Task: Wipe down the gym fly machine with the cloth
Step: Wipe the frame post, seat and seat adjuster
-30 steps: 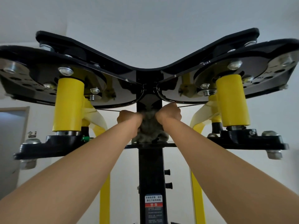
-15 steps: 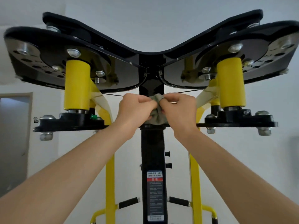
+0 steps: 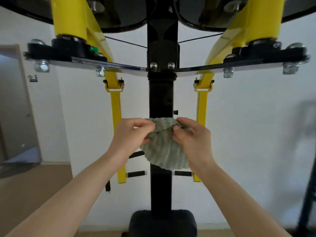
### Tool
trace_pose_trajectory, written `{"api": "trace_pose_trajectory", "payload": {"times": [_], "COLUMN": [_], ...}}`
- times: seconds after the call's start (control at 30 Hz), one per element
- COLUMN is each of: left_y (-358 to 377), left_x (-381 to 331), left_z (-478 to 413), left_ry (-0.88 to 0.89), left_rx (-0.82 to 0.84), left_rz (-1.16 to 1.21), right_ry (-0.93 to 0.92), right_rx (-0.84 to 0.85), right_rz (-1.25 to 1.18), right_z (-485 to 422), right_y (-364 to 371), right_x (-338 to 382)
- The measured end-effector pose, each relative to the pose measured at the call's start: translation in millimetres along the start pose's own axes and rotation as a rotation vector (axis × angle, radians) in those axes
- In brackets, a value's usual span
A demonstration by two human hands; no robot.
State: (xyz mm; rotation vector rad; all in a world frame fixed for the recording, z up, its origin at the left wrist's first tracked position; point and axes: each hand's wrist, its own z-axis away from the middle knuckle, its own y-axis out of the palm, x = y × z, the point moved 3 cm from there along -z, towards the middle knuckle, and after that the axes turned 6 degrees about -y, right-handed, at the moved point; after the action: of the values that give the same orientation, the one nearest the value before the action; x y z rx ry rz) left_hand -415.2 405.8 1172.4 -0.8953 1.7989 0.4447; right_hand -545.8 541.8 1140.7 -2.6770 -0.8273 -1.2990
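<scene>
The fly machine's black centre post [image 3: 161, 96] rises in front of me, with yellow arms [image 3: 116, 106] on both sides and black plates overhead. A pale green, fluffy cloth [image 3: 164, 151] hangs in front of the post at mid height. My left hand [image 3: 131, 135] pinches its upper left edge. My right hand [image 3: 191, 137] pinches the upper right edge between thumb and fingers. The cloth's lower part droops between my wrists and hides a stretch of the post.
A black padded backrest [image 3: 162, 223] sits at the foot of the post. A white wall lies behind, with a doorway [image 3: 15, 108] at the left and a dark blurred frame [image 3: 307, 194] at the right edge. Bolts [image 3: 41, 67] stick down from the horizontal plate.
Both hands came down with the cloth from the top joint of the post to its middle. The bunched cloth has opened out and now hangs between the hands. The view has tilted downward.
</scene>
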Motion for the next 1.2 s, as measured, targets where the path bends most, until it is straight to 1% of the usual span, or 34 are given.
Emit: {"api": "trace_pose_trajectory", "payload": {"times": [0.03,0.13,0.2,0.3,0.4,0.57,0.67,0.77,0.87,0.97,1.1,1.2], "left_y": [-0.5,-2.0,-1.3,5.6,17.7,41.1,53.1,60.4,63.2,62.1,59.9,55.6], "left_x": [15.0,52.6,69.5,81.2,84.4,86.4,91.8,103.0,121.4,141.6,163.8,177.7], "left_z": [-2.3,-13.6,-24.3,-45.0,-69.7,-105.3,-115.6,-115.2,-107.4,-97.7,-87.3,-84.9], "left_ry": [-0.029,-0.073,-0.096,-0.085,-0.049,0.059,0.099,0.108,0.103,0.067,0.017,0.035], "left_rx": [-0.013,-0.057,-0.096,-0.137,-0.144,-0.212,-0.256,-0.278,-0.319,-0.335,-0.313,-0.289], "left_rz": [-0.005,-0.066,-0.073,-0.088,-0.139,-0.194,-0.234,-0.202,-0.194,-0.189,-0.157,-0.138], "right_ry": [0.007,-0.050,-0.062,-0.036,-0.010,-0.018,-0.062,-0.113,-0.127,-0.118,-0.061,-0.049], "right_rx": [0.022,0.119,0.181,0.257,0.293,0.344,0.309,0.240,0.202,0.181,0.145,0.074], "right_rz": [0.052,0.249,0.321,0.408,0.411,0.320,0.328,0.354,0.339,0.312,0.283,0.276], "right_z": [2.2,3.8,0.5,-13.3,-35.4,-73.6,-90.5,-93.7,-86.5,-73.3,-50.3,-38.3], "right_y": [-1.6,-2.3,-0.8,2.7,7.0,17.1,23.2,25.3,24.3,20.7,15.6,15.6], "right_x": [-13.2,-41.6,-55.3,-70.0,-80.0,-95.0,-99.5,-109.3,-124.3,-141.0,-161.1,-171.0]}}
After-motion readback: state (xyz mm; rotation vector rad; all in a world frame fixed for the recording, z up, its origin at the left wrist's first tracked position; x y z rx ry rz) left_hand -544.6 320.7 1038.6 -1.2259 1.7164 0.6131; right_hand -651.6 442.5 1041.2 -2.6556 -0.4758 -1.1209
